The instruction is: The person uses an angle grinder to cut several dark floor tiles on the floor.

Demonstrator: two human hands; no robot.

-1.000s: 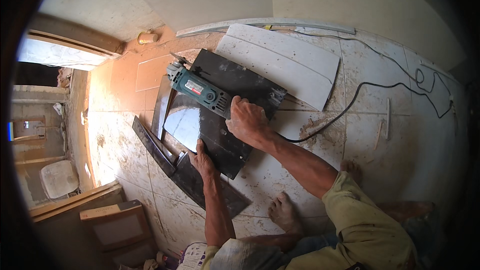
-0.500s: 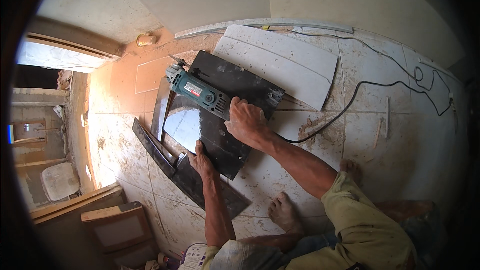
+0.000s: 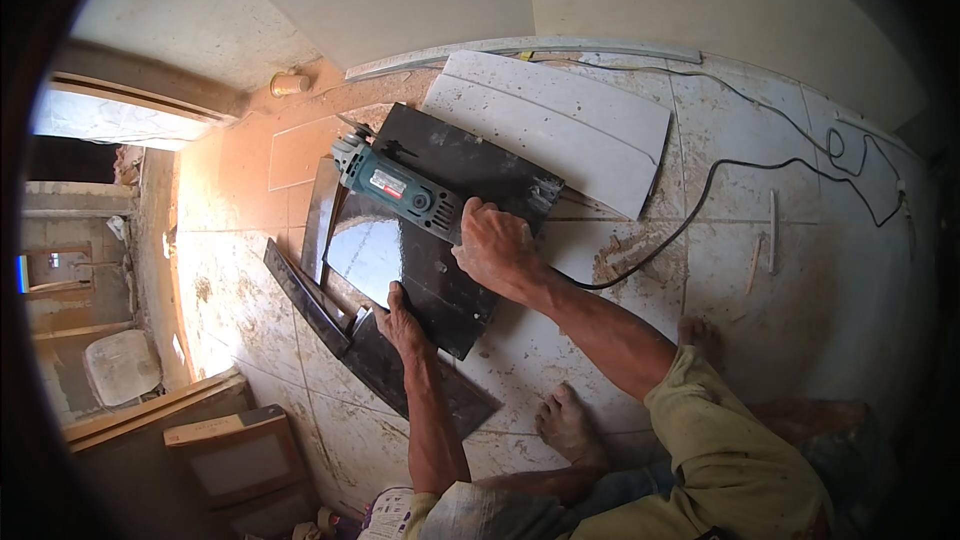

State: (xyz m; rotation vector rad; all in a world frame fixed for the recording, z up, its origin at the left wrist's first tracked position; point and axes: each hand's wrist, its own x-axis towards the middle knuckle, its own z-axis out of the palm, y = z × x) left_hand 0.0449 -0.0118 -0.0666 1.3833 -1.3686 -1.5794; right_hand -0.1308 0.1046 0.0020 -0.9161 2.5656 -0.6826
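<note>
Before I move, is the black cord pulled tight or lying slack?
Slack: the black cord curves loosely over the floor tiles from near the right hand, which grips the grinder, and bends sharply farther right.

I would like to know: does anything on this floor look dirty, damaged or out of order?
Yes. A brown patch of dirt lies beside the black cable, odd against the pale floor. The white panel looks speckled, and whitish marks spot one corner of the black tile.
</note>
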